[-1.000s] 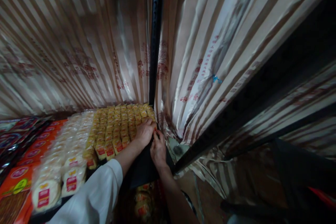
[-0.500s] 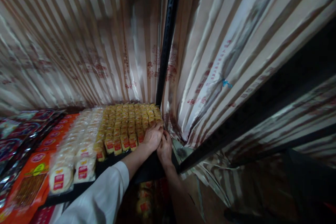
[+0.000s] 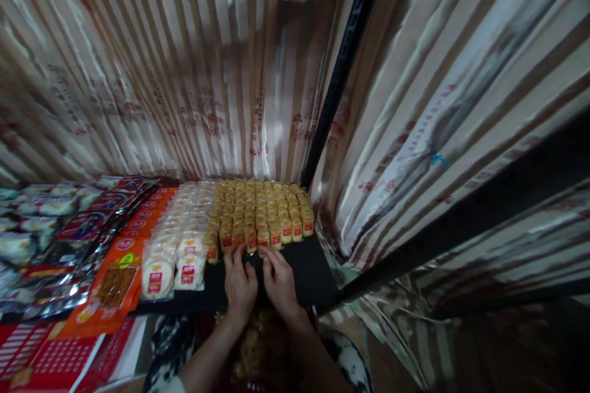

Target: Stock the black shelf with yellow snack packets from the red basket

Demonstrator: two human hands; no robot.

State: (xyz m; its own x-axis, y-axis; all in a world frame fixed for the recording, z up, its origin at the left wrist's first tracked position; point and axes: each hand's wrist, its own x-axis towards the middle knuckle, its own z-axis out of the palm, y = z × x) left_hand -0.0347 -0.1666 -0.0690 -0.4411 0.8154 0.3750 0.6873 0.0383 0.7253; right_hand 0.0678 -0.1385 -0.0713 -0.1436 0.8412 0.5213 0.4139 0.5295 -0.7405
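Small yellow packaged snacks point(image 3: 265, 212) with red labels stand in tight rows on a black shelf point(image 3: 304, 270). At the front of these rows is my left hand point(image 3: 240, 285), its fingers stretched forward against the packs and its thumb apart. Close beside it on the right, my right hand point(image 3: 280, 282) reaches to the front packs with its fingertips, the fingers loosely extended. Neither hand appears to hold anything. Left of the yellow packs lie rows of white round crackers point(image 3: 190, 267) in clear wrappers with red labels.
Orange snack bags point(image 3: 115, 282) and dark shiny packets point(image 3: 83, 233) cover the shelf farther left. A red basket point(image 3: 59, 353) is below at the left. Striped sheeting point(image 3: 221, 73) hangs behind, with a black shelf post point(image 3: 343, 67) at the corner. More yellow packs point(image 3: 251, 350) sit lower down.
Both hands have moved from the right end of the yellow rows to the front middle and are now apart. The front right packs stand in a straighter line. The view has shifted left.
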